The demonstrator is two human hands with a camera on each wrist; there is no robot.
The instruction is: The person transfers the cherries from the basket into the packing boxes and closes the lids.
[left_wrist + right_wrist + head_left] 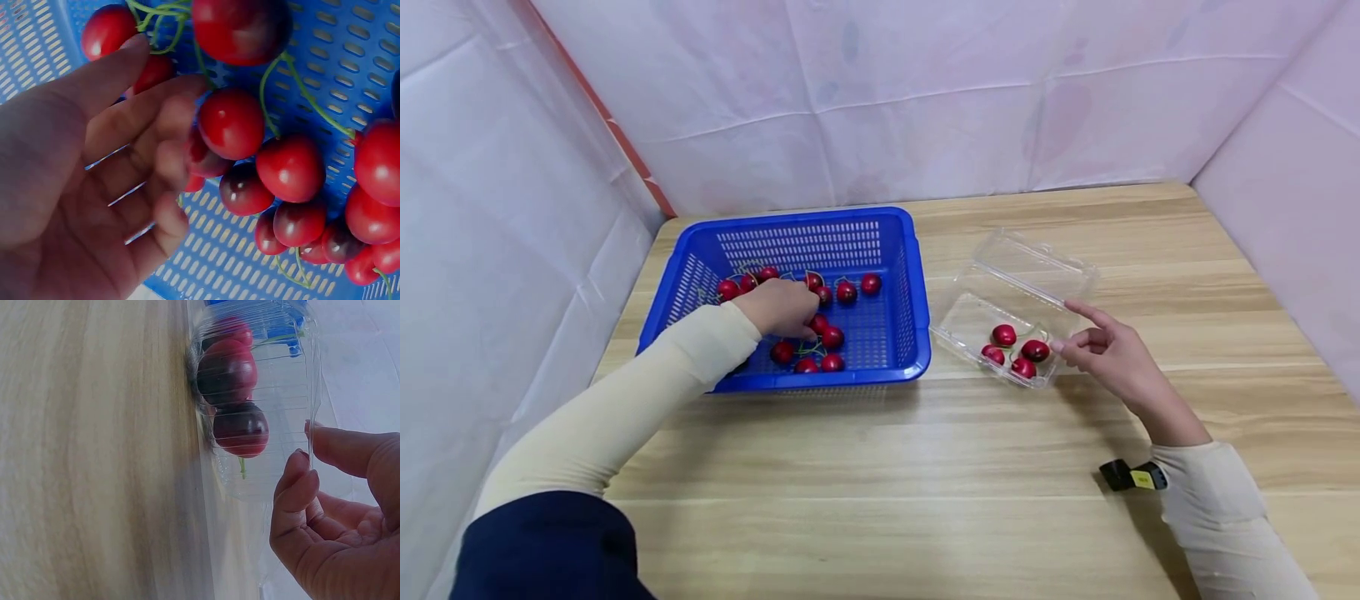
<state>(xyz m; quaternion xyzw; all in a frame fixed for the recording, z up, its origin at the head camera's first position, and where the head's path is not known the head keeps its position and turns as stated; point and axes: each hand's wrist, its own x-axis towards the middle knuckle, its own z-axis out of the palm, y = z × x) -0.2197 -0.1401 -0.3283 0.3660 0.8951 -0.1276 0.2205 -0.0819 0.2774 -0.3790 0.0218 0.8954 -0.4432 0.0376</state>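
My left hand (782, 307) reaches down into the blue basket (782, 382) among red cherries (290, 169) with green stems. In the left wrist view its thumb and forefinger stand apart beside a partly hidden cherry (153, 72). No firm grasp shows, and the head view hides the fingertips. At the right, my right hand (1112, 358) holds the near right rim of a clear plastic clamshell box (962, 321) between thumb and curled fingers. The forefinger stretches out to the hinge side. Several cherries (1024, 354) lie in the box, whose lid (1037, 262) leans back, raised.
A wooden table (865, 500) carries the basket on the left and the box on the right, with a gap between them. Pale sheets (925, 125) wall off the back and both sides. A small camera (1131, 476) sits on the right wrist.
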